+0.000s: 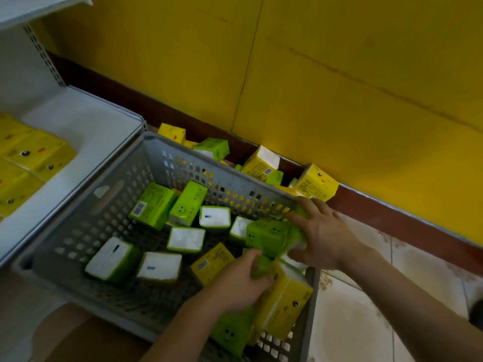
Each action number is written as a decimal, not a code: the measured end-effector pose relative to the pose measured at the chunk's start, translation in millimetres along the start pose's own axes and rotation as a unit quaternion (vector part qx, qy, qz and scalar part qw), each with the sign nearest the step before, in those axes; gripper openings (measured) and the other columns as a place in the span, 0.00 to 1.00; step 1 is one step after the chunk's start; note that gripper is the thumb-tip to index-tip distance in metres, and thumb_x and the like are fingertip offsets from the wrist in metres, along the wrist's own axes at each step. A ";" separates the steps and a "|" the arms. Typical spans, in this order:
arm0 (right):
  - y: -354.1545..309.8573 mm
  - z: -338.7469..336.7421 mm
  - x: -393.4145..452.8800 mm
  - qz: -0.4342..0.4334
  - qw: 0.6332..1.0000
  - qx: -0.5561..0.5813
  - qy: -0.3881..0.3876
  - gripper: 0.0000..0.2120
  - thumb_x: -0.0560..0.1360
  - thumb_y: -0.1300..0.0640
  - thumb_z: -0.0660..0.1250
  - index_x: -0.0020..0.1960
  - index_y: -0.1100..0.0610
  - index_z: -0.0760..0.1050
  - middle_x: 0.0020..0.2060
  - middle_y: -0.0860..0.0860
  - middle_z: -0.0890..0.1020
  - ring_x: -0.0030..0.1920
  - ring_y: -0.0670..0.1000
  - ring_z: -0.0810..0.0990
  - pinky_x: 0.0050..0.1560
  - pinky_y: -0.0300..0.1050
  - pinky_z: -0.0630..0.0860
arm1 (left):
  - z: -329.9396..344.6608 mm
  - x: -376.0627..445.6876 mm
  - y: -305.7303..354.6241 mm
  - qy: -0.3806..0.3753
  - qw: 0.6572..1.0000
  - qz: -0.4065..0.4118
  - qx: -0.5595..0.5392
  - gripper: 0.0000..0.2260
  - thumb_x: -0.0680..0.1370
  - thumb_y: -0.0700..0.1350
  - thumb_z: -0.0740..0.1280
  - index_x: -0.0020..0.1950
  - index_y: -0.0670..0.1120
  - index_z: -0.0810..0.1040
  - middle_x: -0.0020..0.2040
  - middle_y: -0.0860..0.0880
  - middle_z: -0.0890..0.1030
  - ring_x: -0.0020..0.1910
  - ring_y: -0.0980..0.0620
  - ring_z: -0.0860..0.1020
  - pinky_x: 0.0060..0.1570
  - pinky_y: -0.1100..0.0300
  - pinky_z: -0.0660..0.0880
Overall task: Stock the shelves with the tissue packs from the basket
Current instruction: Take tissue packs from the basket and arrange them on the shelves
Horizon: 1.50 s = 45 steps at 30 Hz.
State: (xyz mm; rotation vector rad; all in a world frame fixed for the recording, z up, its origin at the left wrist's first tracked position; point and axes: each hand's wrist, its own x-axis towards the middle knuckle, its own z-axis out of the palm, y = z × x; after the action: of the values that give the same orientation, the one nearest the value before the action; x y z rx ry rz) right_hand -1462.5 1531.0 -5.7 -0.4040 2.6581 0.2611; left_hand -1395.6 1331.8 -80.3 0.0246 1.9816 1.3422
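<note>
Tissue packs, green (266, 235) and yellow (283, 299), sit bunched at the right end of the grey basket (109, 205), between both hands. Right hand (320, 232) lies on the far side of the green pack, fingers curled round its right end, thumb low by the white face. Left hand (239, 279) comes in from below, fingers curled onto a green pack (261, 265) wedged between the first green pack and the yellow one; exact grip blurred, cannot tell how firm.

Loose packs fill the basket floor: 5 stand on end with white faces up (186, 239), 2 green ones (154, 209) lean by the far wall, 1 yellow (211, 262) lies flat just left of the left hand. Another green pack (231, 334) lies under the left wrist. Basket wall hems in the right hand.

More packs (316, 182) are piled behind the basket along the yellow wall (339, 87). White shelf (86, 131) at left holds rows of yellow packs (31, 152).

Held green pack: long axis roughly left-right, printed face toward camera. Yellow pack: long axis running up-left to down-right, tilted.
</note>
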 end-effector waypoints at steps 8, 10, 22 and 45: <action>-42.7 -48.9 -1.5 0.014 0.982 0.145 0.122 0.34 0.64 0.23 0.58 0.62 0.42 0.74 0.61 0.45 0.73 0.59 0.54 0.74 0.57 0.52 0.75 | -27.2 -21.2 18.9 0.092 0.983 0.135 -0.089 0.42 0.68 0.53 0.77 0.74 0.65 0.55 0.71 0.60 0.66 0.67 0.62 0.69 0.64 0.60 0.72; -67.2 -68.1 4.5 0.012 0.966 0.238 0.097 0.33 0.67 0.22 0.55 0.57 0.44 0.77 0.55 0.45 0.77 0.56 0.51 0.77 0.56 0.51 0.75 | -39.9 -29.5 26.8 0.200 0.960 0.151 -0.121 0.37 0.66 0.53 0.79 0.66 0.66 0.60 0.62 0.60 0.74 0.59 0.62 0.75 0.56 0.59 0.76; -161.1 -104.4 34.9 -0.197 0.804 0.557 0.068 0.19 0.72 0.44 0.70 0.62 0.47 0.78 0.54 0.46 0.84 0.54 0.51 0.83 0.59 0.54 0.77 | -155.7 -126.2 0.3 0.354 0.859 0.051 -0.367 0.23 0.68 0.70 0.62 0.54 0.57 0.81 0.50 0.53 0.84 0.49 0.52 0.84 0.43 0.49 0.83; -502.0 -267.3 5.8 -0.365 0.646 0.670 -0.018 0.09 0.72 0.52 0.74 0.50 0.53 0.79 0.44 0.51 0.84 0.40 0.49 0.84 0.30 0.43 0.78 | -331.9 -418.0 -19.9 0.796 0.605 -0.015 0.002 0.21 0.73 0.62 0.70 0.59 0.50 0.75 0.57 0.53 0.80 0.55 0.54 0.79 0.55 0.53 0.77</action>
State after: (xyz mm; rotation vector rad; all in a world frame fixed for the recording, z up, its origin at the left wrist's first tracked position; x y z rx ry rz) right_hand -1410.9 992.5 169.8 -0.7924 1.6711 -1.7582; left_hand -1272.2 892.4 197.2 -1.7922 3.2292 1.3466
